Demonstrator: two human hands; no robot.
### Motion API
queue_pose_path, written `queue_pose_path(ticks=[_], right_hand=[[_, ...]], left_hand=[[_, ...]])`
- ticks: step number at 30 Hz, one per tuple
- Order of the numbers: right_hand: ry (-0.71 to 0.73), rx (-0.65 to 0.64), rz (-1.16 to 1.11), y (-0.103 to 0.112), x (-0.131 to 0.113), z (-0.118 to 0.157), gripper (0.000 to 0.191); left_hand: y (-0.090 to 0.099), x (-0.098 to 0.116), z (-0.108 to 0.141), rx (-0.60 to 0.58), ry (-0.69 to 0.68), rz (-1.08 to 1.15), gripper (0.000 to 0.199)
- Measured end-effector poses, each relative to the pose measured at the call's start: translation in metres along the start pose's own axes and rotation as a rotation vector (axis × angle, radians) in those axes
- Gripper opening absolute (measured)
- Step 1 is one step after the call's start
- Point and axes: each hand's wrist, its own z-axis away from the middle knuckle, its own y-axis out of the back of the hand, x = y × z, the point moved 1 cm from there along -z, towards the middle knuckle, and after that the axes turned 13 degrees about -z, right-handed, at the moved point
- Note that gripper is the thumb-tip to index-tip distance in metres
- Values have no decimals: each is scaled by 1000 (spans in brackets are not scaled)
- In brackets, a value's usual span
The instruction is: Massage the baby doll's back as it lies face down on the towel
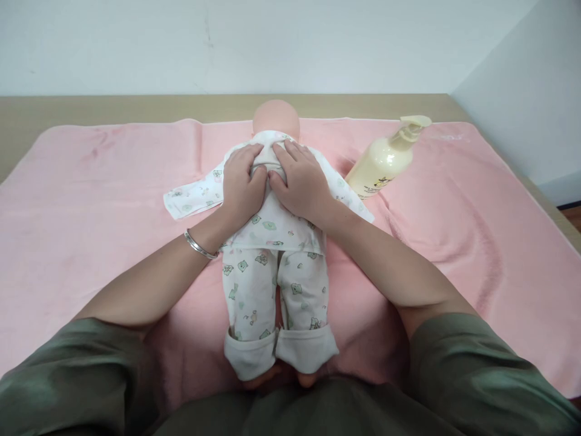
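A baby doll (276, 117) lies stretched out with its head away from me and its feet close to my body. It wears a white printed top (281, 227) and matching trousers (254, 290) with turned-up cuffs. On the upper part of the top, left of the middle, rests my left hand (244, 184), its fingers laid out flat. My right hand (303, 178) lies flat on the other side, fingers spread, the two thumbs almost meeting. Neither hand grips anything. The doll's face is not visible.
A pink blanket (113, 200) covers most of the wooden table (376, 104). To the doll's right a cream pump bottle (381, 163) stands on the blanket. A white wall (272, 48) rises behind the table, and another wall (531, 91) is at the right.
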Motion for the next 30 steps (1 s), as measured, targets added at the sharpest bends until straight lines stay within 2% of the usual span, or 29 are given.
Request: queue_pose_path(ticks=[22,30], right_hand=[[30,30,7,-3,3,0,63],[-15,-1,23,0,-1,0,63]], left_hand=[[0,0,0,19,-7,7,50],[0,0,0,8,0,9,48]])
